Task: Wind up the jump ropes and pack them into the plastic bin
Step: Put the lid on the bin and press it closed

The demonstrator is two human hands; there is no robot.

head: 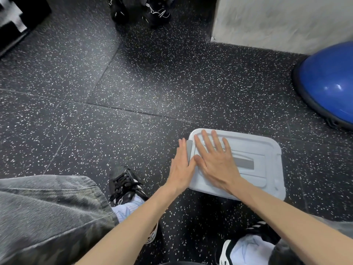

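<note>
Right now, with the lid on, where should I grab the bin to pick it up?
Probably by its two short ends. The plastic bin lies flat on the floor with its lid closed; the right hand rests flat on top, and the left hand is at the grey latch on the left end. Come in from both sides.

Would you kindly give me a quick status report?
Right hand flat on bin lid. Left hand against its latch. No ropes visible.

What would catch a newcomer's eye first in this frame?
Two hands on a pale lidded bin low and right of centre: the right hand lies flat on the lid, the left hand presses its left-end latch. A shiny blue dome sits at the right edge on speckled black floor.
</note>
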